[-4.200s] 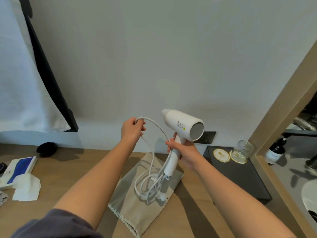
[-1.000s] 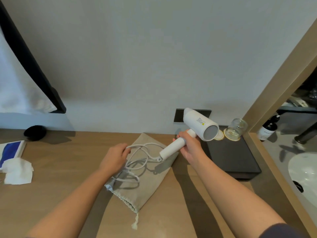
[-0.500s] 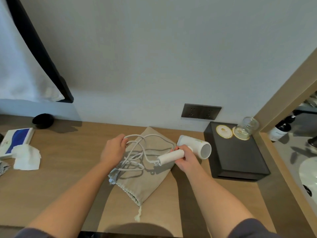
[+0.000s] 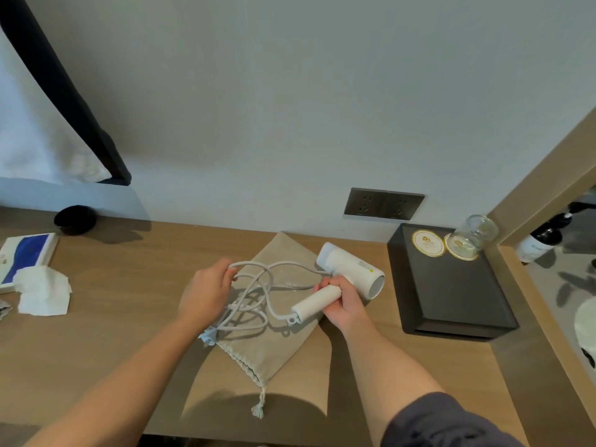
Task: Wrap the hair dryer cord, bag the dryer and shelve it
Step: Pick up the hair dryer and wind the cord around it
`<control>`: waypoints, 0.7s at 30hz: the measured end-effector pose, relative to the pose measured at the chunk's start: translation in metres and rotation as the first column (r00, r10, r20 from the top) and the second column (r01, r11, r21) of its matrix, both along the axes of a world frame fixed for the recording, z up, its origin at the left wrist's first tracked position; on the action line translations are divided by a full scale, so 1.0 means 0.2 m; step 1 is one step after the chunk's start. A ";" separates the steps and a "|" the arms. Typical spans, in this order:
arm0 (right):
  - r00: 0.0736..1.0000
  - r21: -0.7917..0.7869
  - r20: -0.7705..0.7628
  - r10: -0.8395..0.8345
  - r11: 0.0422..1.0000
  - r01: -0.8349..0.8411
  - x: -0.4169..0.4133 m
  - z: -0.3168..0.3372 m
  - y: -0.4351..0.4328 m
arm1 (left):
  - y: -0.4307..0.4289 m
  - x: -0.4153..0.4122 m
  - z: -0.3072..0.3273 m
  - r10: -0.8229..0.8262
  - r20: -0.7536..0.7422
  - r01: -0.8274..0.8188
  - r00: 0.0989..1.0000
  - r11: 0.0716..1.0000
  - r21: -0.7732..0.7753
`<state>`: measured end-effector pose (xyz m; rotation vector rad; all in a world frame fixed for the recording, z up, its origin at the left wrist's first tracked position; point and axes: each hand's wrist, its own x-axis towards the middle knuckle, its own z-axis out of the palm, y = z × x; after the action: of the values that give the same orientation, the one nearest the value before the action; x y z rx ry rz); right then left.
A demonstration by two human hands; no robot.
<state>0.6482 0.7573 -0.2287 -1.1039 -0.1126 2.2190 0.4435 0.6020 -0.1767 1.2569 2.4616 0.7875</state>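
A white hair dryer [image 4: 351, 272] lies low over a beige drawstring bag [image 4: 274, 346] on the wooden counter [image 4: 129, 301]. My right hand [image 4: 345, 301] grips the dryer's handle, nozzle pointing right. The white cord [image 4: 264, 285] runs from the handle's end in loose loops across the bag. My left hand [image 4: 206, 291] holds a bunch of those loops at the bag's left side. The plug is hidden under my left hand.
A black tray [image 4: 451, 295] with two coasters and an overturned glass jar [image 4: 474, 233] sits to the right. A wall socket [image 4: 383, 203] is behind. At left are a blue-and-white box [image 4: 25, 253], white tissue [image 4: 43, 290] and a black bowl [image 4: 74, 219].
Both hands have come down from chest height to the counter. The dryer has been lowered and turned onto its side over the bag, and the cord loops have spread across the bag.
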 end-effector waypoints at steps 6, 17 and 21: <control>0.999 -0.068 0.019 -0.034 0.997 0.035 -0.01 -0.03 0.01 | 0.01 -0.01 -0.06 0.044 0.058 -0.043 0.997 0.999 -0.016; 0.927 -0.125 0.278 0.251 0.967 -0.224 0.02 0.00 -0.03 | 0.02 0.00 -0.02 0.014 0.035 -0.012 0.999 0.999 -0.041; 0.881 -0.157 0.355 0.311 0.949 -0.272 0.01 0.04 -0.02 | 0.02 0.00 -0.02 -0.002 0.018 0.003 1.000 0.998 -0.063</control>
<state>0.6511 0.7524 -0.2199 -1.6591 -0.3542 2.2604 0.4435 0.6070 -0.1800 1.2251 2.4508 0.7115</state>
